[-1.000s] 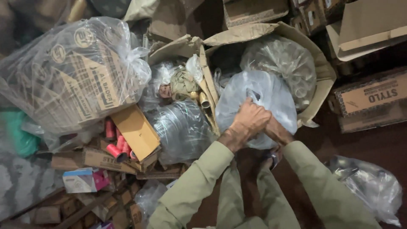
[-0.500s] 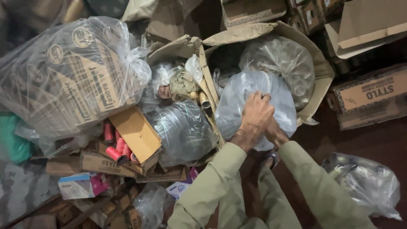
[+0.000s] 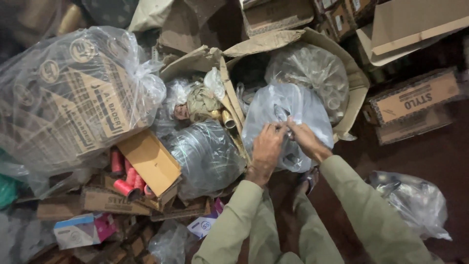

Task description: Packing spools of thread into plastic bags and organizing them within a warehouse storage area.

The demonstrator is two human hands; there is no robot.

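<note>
Left hand: the left hand (image 3: 266, 146) grips the gathered neck of a cloudy clear plastic bag (image 3: 286, 124), fingers pinched closed on the twisted plastic.
Right hand: the right hand (image 3: 303, 138) meets it at the same spot, fingertips clenched on the plastic just beside the left hand's.
Sleeves: both arms wear olive-green sleeves that reach up from the bottom edge.
Bag: it sits upright at the open front of a large torn brown cardboard box (image 3: 317, 44), resting against the box's left wall.
Behind it: a second clear plastic bag of pale round parts (image 3: 308, 73) lies deeper in the same box, touching the first.
Left of the box: a shiny clear bag of dark contents (image 3: 205, 154) rests against the box's outer wall, with a crumpled pale bundle (image 3: 201, 101) above it.
Far left: a big transparent sack stuffed with flattened printed cartons (image 3: 73, 98).
Below the sack: an open tan carton (image 3: 149, 161) with red thread spools (image 3: 124, 181) beside it.
Lower right: another small clear plastic bag (image 3: 413, 203) lies on the dark reddish floor (image 3: 430, 156), well apart from the hands.
</note>
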